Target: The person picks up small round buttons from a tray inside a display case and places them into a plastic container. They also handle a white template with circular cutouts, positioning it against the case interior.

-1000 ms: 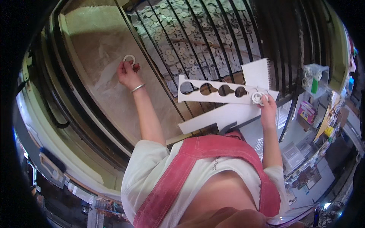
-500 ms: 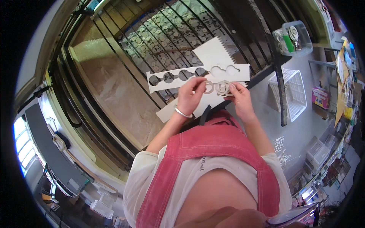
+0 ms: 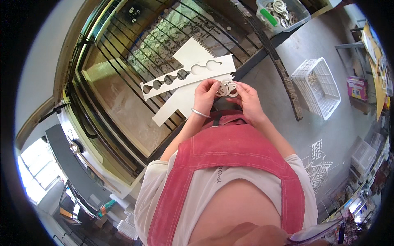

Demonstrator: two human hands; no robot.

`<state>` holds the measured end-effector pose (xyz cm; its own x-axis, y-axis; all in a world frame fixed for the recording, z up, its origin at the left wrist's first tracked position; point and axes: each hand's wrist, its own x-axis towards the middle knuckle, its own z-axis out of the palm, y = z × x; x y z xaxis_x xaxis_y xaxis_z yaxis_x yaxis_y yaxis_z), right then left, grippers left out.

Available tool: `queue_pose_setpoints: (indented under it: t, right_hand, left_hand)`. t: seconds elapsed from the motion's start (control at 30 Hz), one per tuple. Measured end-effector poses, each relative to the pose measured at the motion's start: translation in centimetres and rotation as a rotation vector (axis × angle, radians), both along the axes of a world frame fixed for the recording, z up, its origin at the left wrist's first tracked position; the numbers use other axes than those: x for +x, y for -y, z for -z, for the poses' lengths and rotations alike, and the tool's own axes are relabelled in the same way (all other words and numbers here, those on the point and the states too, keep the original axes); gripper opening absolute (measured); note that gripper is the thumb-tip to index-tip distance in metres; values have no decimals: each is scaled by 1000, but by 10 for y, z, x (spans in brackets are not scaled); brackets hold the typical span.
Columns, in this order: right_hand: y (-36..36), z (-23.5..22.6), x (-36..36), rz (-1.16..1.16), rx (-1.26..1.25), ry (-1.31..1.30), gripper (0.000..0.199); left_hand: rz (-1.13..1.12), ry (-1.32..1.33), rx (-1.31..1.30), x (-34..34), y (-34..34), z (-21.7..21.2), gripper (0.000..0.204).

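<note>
**Head view: both hands gathering cut rings**

The left hand and right hand close together on pale flat rings, held above the white punched strip on the slatted cutter bed. Judged: collecting cut pieces; next needs somewhere to drop them, perhaps the clear bin.

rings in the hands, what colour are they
White or pale off-white rings, held between left hand and right hand; head view.
</note>
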<state>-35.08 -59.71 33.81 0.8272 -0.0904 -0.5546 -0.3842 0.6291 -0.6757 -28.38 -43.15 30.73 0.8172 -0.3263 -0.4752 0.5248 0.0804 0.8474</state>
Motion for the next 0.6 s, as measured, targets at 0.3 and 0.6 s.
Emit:
queue_pose_setpoints:
  t: [0.3, 0.6]
  right_hand:
    - [29, -11, -20, -236, -307, 166, 31]
    - [14, 25, 15, -452, -1235, 583, 29]
  left_hand:
    - [-25, -5, -25, -30, 28, -17, 25]
    - [-158, -281, -159, -60, -37, -9, 23]
